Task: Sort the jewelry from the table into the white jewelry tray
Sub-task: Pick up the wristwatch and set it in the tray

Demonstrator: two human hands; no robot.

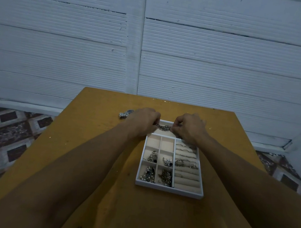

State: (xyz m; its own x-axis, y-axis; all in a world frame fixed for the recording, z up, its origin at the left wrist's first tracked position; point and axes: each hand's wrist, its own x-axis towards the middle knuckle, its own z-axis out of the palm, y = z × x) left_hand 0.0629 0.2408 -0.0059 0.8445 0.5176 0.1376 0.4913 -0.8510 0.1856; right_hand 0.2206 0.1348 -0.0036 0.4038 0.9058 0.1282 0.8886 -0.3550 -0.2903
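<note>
**Dim Room, White Panelled Wall**

A white ribbed wall spans 9 to 3 o'clock, with a vertical post at 12. Patterned brown-and-grey floor tiles show at 8 and 4 o'clock. A mustard-yellow table runs from centre to 6. The light is dim and bluish.

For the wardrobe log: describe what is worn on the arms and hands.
The left arm and right arm are bare, with no sleeves in view. The left hand and right hand wear no gloves. No watch, bracelet or ring shows on the wrists or visible fingers.
</note>
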